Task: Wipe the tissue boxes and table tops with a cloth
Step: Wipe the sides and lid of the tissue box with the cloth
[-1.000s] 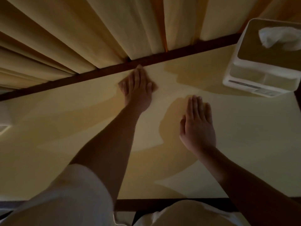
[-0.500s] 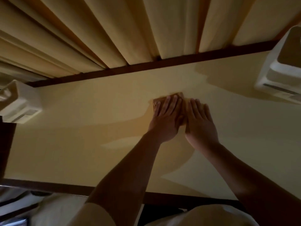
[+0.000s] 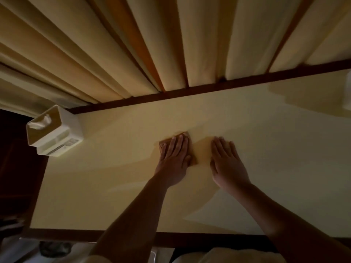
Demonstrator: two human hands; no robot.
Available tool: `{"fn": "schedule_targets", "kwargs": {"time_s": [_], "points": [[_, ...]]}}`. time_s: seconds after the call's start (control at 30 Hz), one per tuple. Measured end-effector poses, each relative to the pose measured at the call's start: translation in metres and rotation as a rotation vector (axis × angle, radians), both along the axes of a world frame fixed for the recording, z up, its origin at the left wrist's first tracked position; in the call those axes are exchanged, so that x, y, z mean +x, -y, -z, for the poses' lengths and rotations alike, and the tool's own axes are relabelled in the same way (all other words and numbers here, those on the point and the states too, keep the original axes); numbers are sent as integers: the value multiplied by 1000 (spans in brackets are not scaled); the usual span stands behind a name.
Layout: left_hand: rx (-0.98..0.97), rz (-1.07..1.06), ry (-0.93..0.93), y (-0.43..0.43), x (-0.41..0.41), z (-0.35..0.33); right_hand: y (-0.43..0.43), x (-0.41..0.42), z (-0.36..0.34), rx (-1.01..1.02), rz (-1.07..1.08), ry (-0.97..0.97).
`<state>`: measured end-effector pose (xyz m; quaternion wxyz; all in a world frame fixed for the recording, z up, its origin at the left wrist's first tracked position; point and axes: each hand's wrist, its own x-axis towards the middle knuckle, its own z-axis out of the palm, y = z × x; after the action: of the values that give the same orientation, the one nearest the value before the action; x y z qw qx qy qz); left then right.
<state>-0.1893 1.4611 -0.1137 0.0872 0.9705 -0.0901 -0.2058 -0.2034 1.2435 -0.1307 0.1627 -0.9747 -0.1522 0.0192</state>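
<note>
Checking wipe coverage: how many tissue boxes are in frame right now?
1 fully visible: a white tissue box at the table's far-left corner, tissue poking out. A pale sliver at the right frame edge may be a second, too cropped to confirm.

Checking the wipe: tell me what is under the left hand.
A folded brownish cloth lies under the left hand, pressed flat on the table top. Its edges show beyond the fingers; the middle, and the table beneath it, are covered.
</note>
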Motion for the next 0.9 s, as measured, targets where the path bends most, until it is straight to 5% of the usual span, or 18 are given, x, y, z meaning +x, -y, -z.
{"fn": "schedule_targets", "kwargs": {"time_s": [0.2, 0.37, 0.63, 0.9], "points": [[13, -56, 42, -71, 18, 2, -48, 9, 5, -25, 78, 28], [-9, -257, 71, -41, 88, 9, -62, 34, 13, -47, 145, 66], [12, 144, 155, -36, 64, 14, -65, 38, 17, -103, 163, 108], [83, 41, 182, -54, 44, 18, -65, 39, 16, -126, 167, 91]]}}
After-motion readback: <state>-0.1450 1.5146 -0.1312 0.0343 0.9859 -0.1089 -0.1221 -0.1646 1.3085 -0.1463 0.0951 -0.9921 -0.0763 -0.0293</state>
